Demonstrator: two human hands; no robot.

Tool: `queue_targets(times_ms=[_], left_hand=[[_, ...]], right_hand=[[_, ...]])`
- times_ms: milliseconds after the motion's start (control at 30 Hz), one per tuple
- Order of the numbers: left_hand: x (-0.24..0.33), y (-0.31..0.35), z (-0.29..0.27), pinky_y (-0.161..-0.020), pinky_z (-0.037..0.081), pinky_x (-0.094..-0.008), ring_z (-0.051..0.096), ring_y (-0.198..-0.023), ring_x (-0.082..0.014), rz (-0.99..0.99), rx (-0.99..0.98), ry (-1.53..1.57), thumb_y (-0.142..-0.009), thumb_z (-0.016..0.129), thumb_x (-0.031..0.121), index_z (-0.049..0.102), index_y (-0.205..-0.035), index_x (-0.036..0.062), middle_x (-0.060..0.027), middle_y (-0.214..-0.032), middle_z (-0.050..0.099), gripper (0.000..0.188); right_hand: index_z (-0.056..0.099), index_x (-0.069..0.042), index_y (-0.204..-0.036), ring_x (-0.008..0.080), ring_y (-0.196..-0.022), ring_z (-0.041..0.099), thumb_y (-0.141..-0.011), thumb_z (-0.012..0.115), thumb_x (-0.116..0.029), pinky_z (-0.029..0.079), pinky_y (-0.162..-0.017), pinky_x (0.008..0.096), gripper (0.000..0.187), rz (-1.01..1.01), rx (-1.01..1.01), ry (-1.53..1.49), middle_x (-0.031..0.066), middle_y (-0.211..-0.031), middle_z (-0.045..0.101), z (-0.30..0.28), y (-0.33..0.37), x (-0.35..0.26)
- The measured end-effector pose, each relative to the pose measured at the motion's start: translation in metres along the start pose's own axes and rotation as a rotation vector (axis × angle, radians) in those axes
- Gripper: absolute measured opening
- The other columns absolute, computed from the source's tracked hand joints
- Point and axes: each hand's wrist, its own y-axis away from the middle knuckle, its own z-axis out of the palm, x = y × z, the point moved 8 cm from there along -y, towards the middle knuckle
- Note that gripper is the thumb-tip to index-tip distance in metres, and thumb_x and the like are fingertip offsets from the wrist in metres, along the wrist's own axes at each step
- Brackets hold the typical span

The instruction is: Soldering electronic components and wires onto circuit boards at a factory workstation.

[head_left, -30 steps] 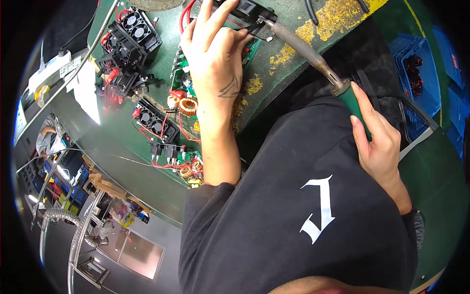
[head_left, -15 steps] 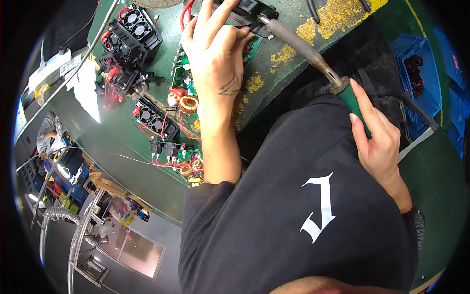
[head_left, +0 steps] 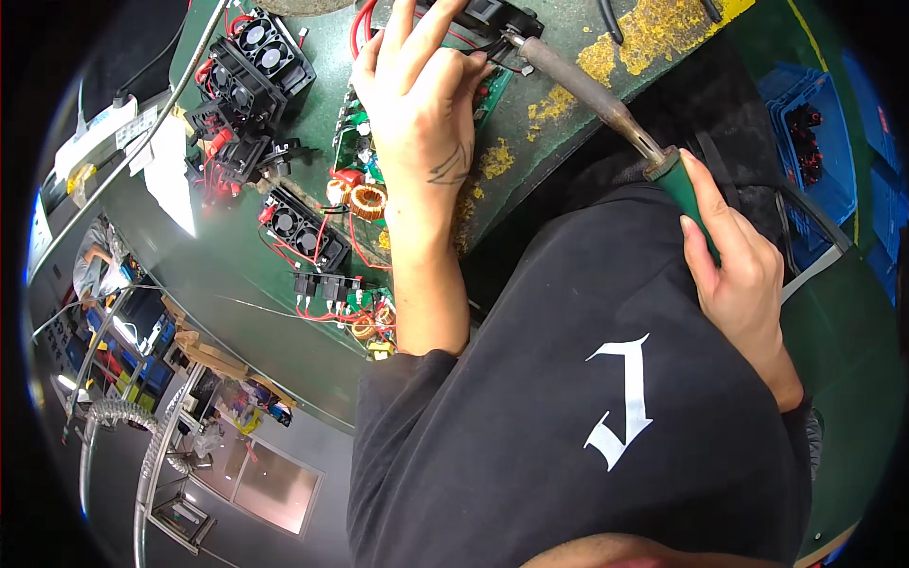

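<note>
Beside fans [head_left: 251,66], white paper label [head_left: 169,175]

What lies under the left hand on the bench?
Under the left hand lies a green circuit board, with edges showing beside the palm and near the soldering iron tip. A black fan shows past the fingers. The board's middle is covered.

The left hand [head_left: 421,104] lies on a circuit board [head_left: 355,133] on the bench [head_left: 559,85], fingers reaching to a fan [head_left: 488,14] at the far edge. The soldering iron [head_left: 606,109] runs from the right hand [head_left: 739,275], near the body, up-left across the bench edge, its tip just beside the left fingertips. Left of the hand stand more fans [head_left: 251,71]; nearer lie another fan [head_left: 303,237] and boards [head_left: 355,308]. A crate [head_left: 805,133] sits far right.
</note>
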Motion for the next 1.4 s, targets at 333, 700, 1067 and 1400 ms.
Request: queue_targets(times_ms=[333,700,1067,1400], left_hand=[[-0.001,-0.003,0.005,-0.110,0.041,-0.0609,0.059,-0.126,-0.0475,0.042,-0.009,0.024,-0.065,0.076,-0.003,0.058,-0.073,-0.0003,-0.0227,-0.123,0.069,0.019],[0.027,-0.023,0.023,-0.112,0.043,-0.0491,0.055,-0.134,-0.0465,-0.181,-0.628,-0.637,-0.073,0.079,-0.002,0.065,-0.077,-0.0007,-0.0168,-0.130,0.070,0.015],[0.020,-0.019,0.017,-0.110,0.045,-0.0488,0.056,-0.133,-0.0460,-0.260,-0.610,-0.681,-0.072,0.079,-0.005,0.064,-0.076,-0.0027,-0.0176,-0.129,0.070,0.016],[0.024,-0.026,0.024,-0.110,0.045,-0.0483,0.056,-0.133,-0.0465,-0.206,-0.638,-0.637,-0.072,0.080,-0.004,0.064,-0.076,-0.0022,-0.0179,-0.128,0.071,0.016]], right_hand=[[0.059,-0.012,-0.146,0.0276,-0.061,0.059,-0.086,0.073,0.001,0.050,-0.058,0.0387,0.062,-0.027,-0.037,0.133,0.0107,-0.075,0.057,-0.003,0.001,-0.007],[0.059,-0.016,-0.145,0.0299,-0.055,0.058,-0.087,0.075,-0.006,0.048,-0.054,0.0410,0.061,0.002,0.016,0.007,0.0097,-0.066,0.051,0.000,0.004,0.001],[0.063,-0.014,-0.142,0.0253,-0.054,0.056,-0.084,0.074,-0.002,0.048,-0.054,0.0383,0.060,-0.053,0.093,-0.081,0.0088,-0.067,0.053,-0.009,0.005,0.000],[0.062,0.000,-0.139,0.0188,-0.083,0.070,-0.088,0.064,0.007,0.054,-0.080,0.0295,0.051,0.069,0.111,-0.314,0.0167,-0.109,0.073,-0.033,0.017,0.035]])
